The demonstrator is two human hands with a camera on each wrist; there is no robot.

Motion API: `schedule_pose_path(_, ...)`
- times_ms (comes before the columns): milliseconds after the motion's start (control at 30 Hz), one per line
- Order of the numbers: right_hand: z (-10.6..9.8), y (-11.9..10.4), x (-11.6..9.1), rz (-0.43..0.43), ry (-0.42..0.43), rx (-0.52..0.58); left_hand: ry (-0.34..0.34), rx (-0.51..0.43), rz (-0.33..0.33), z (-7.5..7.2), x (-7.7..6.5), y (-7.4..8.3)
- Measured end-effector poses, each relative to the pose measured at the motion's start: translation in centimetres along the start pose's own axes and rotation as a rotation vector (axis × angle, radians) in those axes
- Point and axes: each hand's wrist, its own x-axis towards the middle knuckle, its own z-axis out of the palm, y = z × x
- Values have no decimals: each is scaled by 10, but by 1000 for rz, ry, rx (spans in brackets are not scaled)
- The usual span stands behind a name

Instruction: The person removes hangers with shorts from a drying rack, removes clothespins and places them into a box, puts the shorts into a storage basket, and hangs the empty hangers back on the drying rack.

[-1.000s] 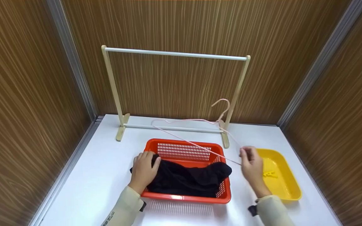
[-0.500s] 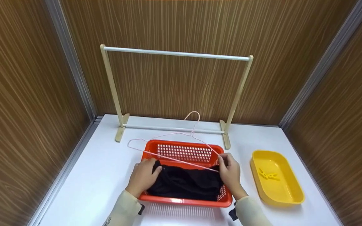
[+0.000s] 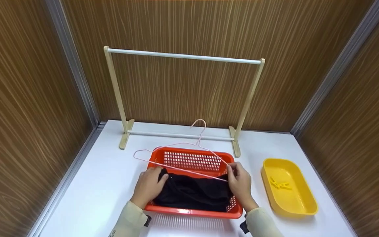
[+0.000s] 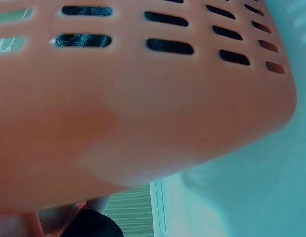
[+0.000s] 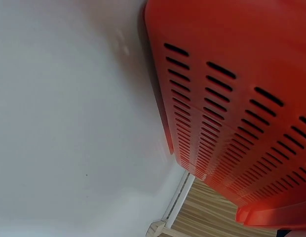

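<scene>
A red slotted basket [image 3: 192,212] sits on the white table with a black cloth garment [image 3: 192,191] bunched inside, its folds hiding its shape. At the basket's left rim, my left hand [image 3: 148,186] grips the garment's left end, thumb on top. My right hand [image 3: 240,182] pinches the right corner of a thin pink clothes hanger [image 3: 184,170], right beside the garment's right end. The hanger lies slanted over the basket, its hook toward the rack. Both wrist views are filled by the basket's outer wall [image 5: 217,123], and dark cloth shows through slots in the left one.
Behind the basket stands a small clothes rack [image 3: 183,56] with wooden posts and a white bar. To the right is a yellow tray [image 3: 294,207] holding yellow clothespins [image 3: 281,184]. Wood-grain panels [image 3: 183,92] enclose the table at the back and sides.
My right hand has come left with the hanger, from near the yellow tray to the basket's right side, and the hanger now sits lower. My left hand has stayed on the garment.
</scene>
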Motion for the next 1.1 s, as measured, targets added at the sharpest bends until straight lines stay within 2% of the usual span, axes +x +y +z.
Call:
schedule_pose_path(267, -1, -1, 0, 35, -13, 4, -20, -7, -23, 0, 0, 0)
schedule_pose_path(533, -1, -2, 0, 21, -32, -14, -32, -4, -26, -2, -1, 2)
schedule_pose_path(900, 1, -3, 2, -8, 1, -27, -18, 22, -21, -3, 1, 2)
schedule_pose_path(1100, 0, -1, 1, 15, -16, -29, -29, 8, -36, -2, -1, 3)
